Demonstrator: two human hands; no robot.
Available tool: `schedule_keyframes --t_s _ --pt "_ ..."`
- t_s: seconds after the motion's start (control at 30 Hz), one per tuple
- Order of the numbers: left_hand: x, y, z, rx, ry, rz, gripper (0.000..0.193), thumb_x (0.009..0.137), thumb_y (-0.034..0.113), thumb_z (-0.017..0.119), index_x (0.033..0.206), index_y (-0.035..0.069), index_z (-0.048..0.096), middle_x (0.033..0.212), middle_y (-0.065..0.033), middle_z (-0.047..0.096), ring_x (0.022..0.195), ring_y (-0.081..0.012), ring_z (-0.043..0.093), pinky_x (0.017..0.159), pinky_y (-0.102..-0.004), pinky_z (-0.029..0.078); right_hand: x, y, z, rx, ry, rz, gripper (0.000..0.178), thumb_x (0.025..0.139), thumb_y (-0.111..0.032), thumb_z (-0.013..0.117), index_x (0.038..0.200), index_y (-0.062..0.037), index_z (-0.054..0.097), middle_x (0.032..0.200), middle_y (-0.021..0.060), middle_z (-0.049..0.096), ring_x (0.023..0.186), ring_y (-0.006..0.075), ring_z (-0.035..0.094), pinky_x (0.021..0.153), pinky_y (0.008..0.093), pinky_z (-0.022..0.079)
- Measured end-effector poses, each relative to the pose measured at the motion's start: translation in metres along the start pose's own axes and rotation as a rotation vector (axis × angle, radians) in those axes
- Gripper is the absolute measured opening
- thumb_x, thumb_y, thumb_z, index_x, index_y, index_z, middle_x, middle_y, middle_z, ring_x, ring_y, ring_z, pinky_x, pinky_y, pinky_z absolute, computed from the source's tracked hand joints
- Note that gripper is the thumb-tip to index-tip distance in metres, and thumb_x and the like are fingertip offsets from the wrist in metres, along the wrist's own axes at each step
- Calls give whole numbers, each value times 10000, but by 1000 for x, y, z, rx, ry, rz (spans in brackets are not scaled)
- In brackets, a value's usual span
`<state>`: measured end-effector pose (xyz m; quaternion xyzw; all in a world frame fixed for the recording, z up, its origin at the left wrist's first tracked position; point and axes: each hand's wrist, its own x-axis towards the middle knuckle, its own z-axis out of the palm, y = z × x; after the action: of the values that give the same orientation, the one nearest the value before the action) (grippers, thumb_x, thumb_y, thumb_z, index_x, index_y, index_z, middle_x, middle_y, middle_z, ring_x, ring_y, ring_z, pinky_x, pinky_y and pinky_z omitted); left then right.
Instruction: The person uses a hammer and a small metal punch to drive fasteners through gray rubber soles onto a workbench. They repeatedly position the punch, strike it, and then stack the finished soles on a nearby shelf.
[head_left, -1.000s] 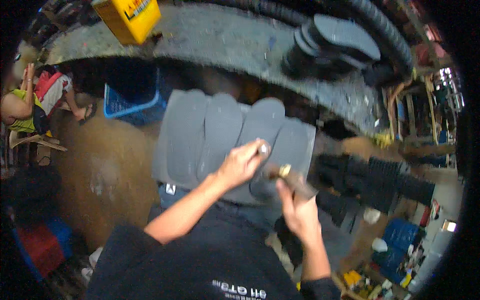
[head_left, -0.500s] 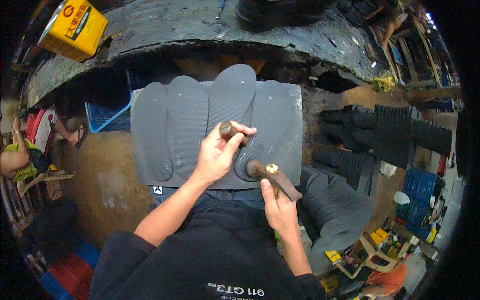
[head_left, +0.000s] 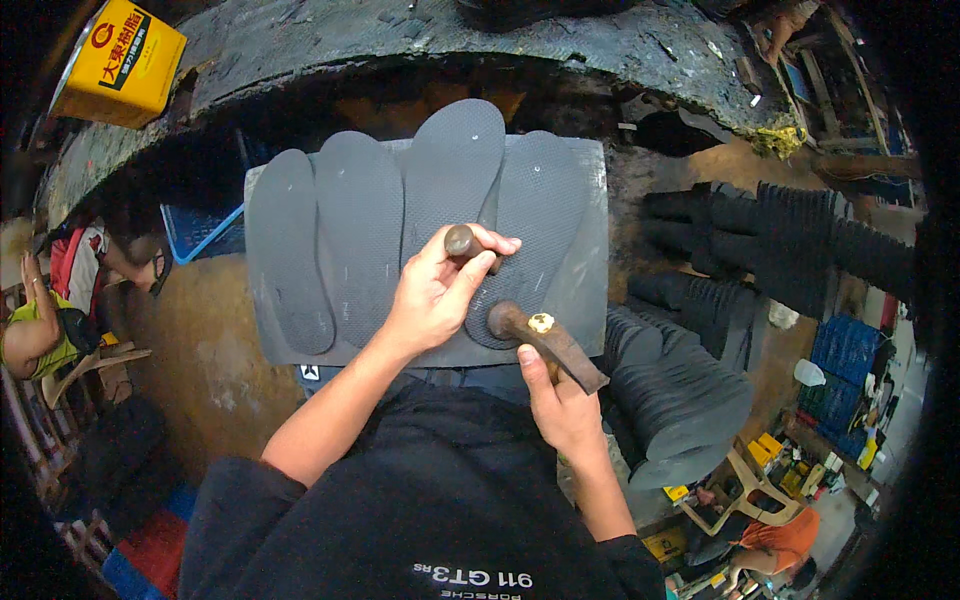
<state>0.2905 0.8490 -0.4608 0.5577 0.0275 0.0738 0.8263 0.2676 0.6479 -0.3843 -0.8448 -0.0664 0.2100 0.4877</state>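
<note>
Several black textured shoe soles (head_left: 362, 225) lie side by side on a dark grey board (head_left: 592, 250) across my lap. My left hand (head_left: 430, 300) is closed around a short metal punch (head_left: 461, 241), which stands over the rightmost sole (head_left: 545, 215). Its lower tip is hidden by my fingers. In my right hand (head_left: 567, 412) is a hammer (head_left: 550, 345), gripped by its handle, which is mostly covered. The hammer's round face hovers over or rests near the heel end of that same sole; I cannot tell whether it touches.
Stacked black soles (head_left: 680, 400) stand close at my right, with longer rows (head_left: 790, 240) beyond. A grimy workbench (head_left: 330, 70) runs across the far side, bearing a yellow can (head_left: 125, 65). A blue crate (head_left: 205, 230) is beneath it. Other people sit at far left and lower right.
The view has shifted slightly, so the board and soles appear a little farther up and left. Both hands keep their grips, with the hammer still near the heel end.
</note>
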Motion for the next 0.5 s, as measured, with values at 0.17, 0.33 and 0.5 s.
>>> schedule_keyframes --t_s 0.17,0.33,0.5 --pt "-4 -1 -3 66 -7 -19 145 1073 -26 515 1206 -31 571 1201 -164 675 1202 -279 673 1096 -445 515 3 9 0 13 -18 9 327 1065 -273 640 1260 -10 659 954 153 720 845 222 701 794 384 547" --pt "-3 -3 0 258 2 77 165 1029 -28 599 1193 -25 622 1121 -129 726 1069 -210 718 963 -357 568 9 -2 -10 176 -111 195 324 1089 -285 601 1251 -5 622 1016 87 651 928 187 605 836 339 464" --pt "-3 3 2 523 -60 205 219 985 -10 677 1204 0 673 1169 -128 754 1097 -231 738 971 -342 578 -5 -65 -42 385 101 15 395 1065 -441 584 1063 -46 598 620 -34 443 472 94 414 416 269 329"
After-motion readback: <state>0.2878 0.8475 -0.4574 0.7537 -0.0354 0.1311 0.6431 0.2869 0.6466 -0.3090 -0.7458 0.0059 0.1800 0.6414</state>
